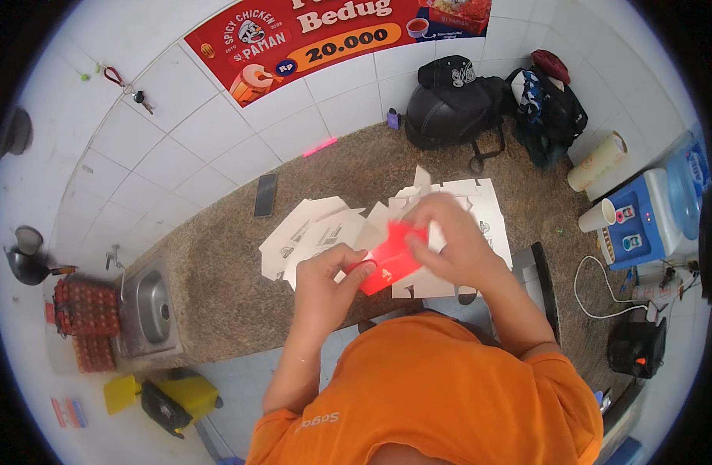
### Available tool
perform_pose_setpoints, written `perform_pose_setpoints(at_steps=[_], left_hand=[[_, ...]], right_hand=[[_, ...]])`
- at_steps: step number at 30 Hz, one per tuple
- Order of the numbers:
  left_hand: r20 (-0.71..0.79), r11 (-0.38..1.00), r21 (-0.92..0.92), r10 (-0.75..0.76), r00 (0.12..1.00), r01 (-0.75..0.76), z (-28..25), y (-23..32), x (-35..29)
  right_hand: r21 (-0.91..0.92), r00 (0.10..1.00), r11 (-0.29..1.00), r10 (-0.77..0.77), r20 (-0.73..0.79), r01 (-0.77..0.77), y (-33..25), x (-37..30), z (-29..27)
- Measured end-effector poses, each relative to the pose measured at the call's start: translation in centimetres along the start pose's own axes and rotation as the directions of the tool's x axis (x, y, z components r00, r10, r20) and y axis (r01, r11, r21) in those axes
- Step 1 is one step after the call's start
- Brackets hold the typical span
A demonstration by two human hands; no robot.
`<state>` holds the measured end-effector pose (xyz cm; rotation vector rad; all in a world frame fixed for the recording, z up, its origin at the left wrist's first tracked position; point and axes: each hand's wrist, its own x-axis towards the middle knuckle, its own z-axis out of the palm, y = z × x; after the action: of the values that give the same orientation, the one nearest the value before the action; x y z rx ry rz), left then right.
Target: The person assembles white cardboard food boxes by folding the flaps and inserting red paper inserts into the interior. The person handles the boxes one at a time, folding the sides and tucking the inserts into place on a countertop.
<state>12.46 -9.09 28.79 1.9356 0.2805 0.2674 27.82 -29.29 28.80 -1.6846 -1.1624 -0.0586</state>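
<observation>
Red carton (394, 269) held in both hands above the near part of the stone tabletop (224, 263), in front of the orange shirt (441, 380). Left hand (326, 277): pinching its lower left end, thumb on top. Right hand (446, 242): slightly blurred, pinching the upper right end, thumb across the face. Beneath and around: flat white cartons, one batch (298, 240) to the left, another (486, 205) to the right. Farther out: dark phone (266, 195) lying left of the cartons; pink strip (320, 147) by the wall; black backpack (441, 116) at back; steel sink (156, 310) far left; blue-and-white water dispenser (643, 205) far right.
</observation>
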Motion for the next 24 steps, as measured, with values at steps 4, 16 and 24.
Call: perform_pose_setpoints(at_steps=[4, 16, 24], left_hand=[[-0.067, 0.988, 0.048, 0.153, 0.986, -0.15, -0.9, -0.5, -1.6], [0.024, 0.699, 0.4, 0.638, 0.77, -0.592, -1.9, -1.4, -4.4], [0.24, 0.973, -0.01, 0.225, 0.944, -0.23, -1.7, -5.0, -4.9]], right_hand=[[-0.12, 0.942, 0.993, 0.022, 0.335, 0.02, -2.8, -0.3, 1.1], [0.137, 0.799, 0.884, 0.462, -0.385, -0.446, -1.2, -1.6, 4.9], [0.016, 0.971, 0.994, 0.11, -0.213, -0.11, -3.9, -1.2, 3.3]])
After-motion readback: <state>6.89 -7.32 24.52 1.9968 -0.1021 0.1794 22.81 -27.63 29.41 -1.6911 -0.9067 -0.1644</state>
